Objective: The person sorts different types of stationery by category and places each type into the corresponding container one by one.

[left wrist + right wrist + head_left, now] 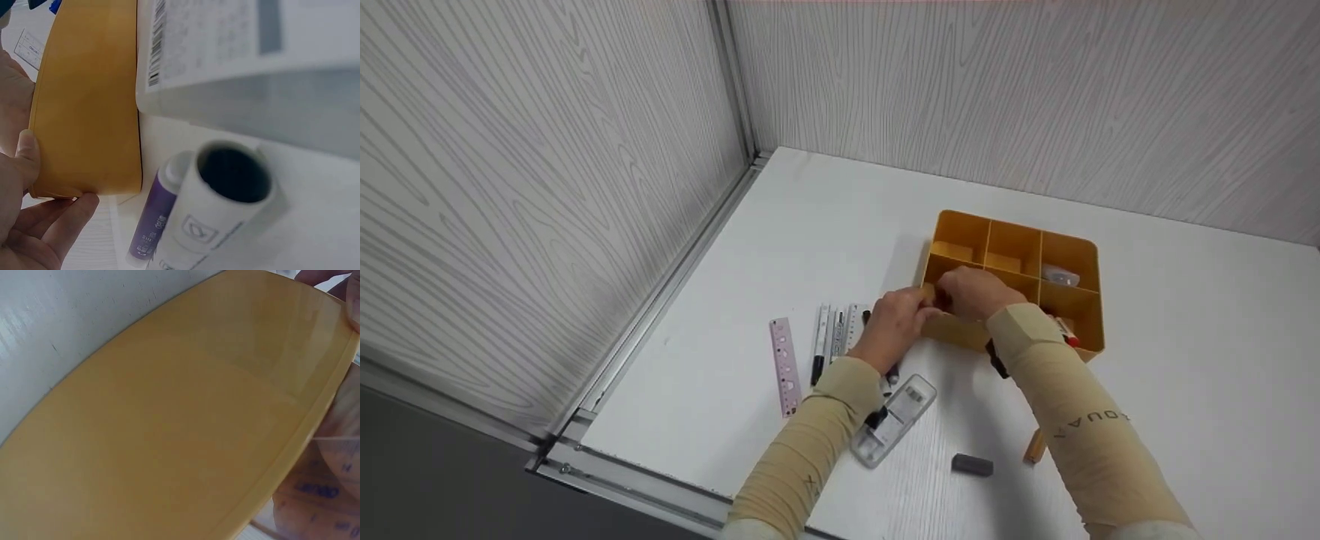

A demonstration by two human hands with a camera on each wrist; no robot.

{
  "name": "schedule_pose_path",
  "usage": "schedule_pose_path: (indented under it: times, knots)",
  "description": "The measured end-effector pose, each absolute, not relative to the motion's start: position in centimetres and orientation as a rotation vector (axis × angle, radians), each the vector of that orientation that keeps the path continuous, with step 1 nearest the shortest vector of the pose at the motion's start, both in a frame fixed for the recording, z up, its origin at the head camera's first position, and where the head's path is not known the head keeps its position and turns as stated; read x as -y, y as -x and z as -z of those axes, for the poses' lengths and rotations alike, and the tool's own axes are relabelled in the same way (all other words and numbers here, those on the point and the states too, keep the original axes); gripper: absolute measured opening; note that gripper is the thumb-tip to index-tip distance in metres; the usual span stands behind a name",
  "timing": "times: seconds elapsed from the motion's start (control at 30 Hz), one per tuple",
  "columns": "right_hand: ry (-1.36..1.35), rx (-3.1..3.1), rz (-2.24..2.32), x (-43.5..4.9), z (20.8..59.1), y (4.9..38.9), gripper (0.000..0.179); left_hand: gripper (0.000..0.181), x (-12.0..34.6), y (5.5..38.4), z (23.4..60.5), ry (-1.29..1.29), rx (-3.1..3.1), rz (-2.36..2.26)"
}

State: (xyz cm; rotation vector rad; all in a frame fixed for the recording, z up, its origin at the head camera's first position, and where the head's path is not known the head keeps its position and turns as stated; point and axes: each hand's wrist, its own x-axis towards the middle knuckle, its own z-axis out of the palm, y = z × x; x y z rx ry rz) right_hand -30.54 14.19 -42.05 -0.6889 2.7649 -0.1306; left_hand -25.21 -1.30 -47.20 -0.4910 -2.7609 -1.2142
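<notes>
An orange-yellow compartment box (969,327) stands on the white table. My left hand (894,321) grips its near left corner, thumb on the rim and fingers below the wall (90,101). Inside the front left compartment is my right hand (976,291), its fingertips partly hidden. It seems to pinch a clear ruler (332,492) with dark print; skin shows through the plastic. A printed end of clear plastic (29,48) also shows past the box wall in the left wrist view.
Left of the box lie a pink ruler (785,366), a white marker (821,337) and other pens. Nearer are a clear case (896,421), a dark grey block (972,465) and an orange-brown stick (1036,446). A clear packet (1060,277) sits in the back right compartment.
</notes>
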Motion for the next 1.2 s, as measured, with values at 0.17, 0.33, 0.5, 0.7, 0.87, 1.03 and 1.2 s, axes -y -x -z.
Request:
schedule_pose_path:
  times: [0.17,0.33,0.5,0.7,0.87,1.03,1.2]
  knots:
    - [0.715,-2.778,0.2,-14.5,42.3,30.5,0.012,0.012,1.2,25.3,47.2,0.505,2.731,1.221]
    - [0.805,-2.798,0.29,-15.1,42.6,30.3,0.015,0.013,1.1,25.2,47.3,0.51,2.715,1.236]
    - [0.874,-2.798,0.397,-15.5,42.5,29.8,0.017,0.01,1.0,25.2,47.2,0.48,2.743,1.274]
    - [0.959,-2.836,0.445,-15.9,41.5,28.8,0.017,0.02,1.2,25.1,47.4,0.498,2.726,1.207]
    - [0.973,-2.91,0.41,-16.3,40.2,27.5,0.017,0.021,1.4,25.0,47.4,0.499,2.723,1.191]
    - [1.07,-3.011,0.405,-16.7,38.8,25.8,0.018,0.017,1.3,24.9,47.3,0.47,2.734,1.236]
    - [1.169,-3.099,0.424,-17.3,37.8,24.4,0.012,0.017,1.2,24.9,47.2,0.444,2.757,1.26]
